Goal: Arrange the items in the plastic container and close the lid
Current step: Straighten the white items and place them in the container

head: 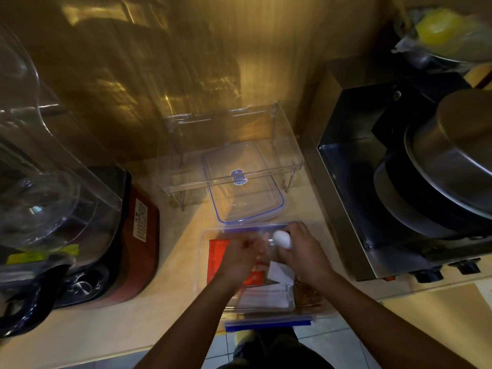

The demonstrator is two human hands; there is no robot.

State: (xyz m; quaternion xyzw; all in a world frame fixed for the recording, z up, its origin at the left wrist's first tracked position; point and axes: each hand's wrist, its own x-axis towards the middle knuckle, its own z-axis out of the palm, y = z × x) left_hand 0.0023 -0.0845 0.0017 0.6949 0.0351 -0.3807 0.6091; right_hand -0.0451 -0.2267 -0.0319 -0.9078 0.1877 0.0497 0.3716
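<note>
A clear plastic container (203, 258) with blue clips sits at the counter's front edge. Inside lie a red packet (217, 255), white packets (269, 295) and a brown item (308, 295). Both hands are over it. My right hand (303, 255) holds a white egg-shaped object (282, 238) above the container's far side. Beside it my left hand (241, 253) is closed on something small that I cannot make out. The clear lid (245, 182) with a blue rim and blue knob lies just behind the container, partly under an acrylic stand.
A clear acrylic stand (186, 166) straddles the lid at the back. A blender with a dark red base (133, 249) stands at the left. At the right is a steel stove (346, 209) carrying stacked metal pots (439, 169). Tiled floor shows below the counter edge.
</note>
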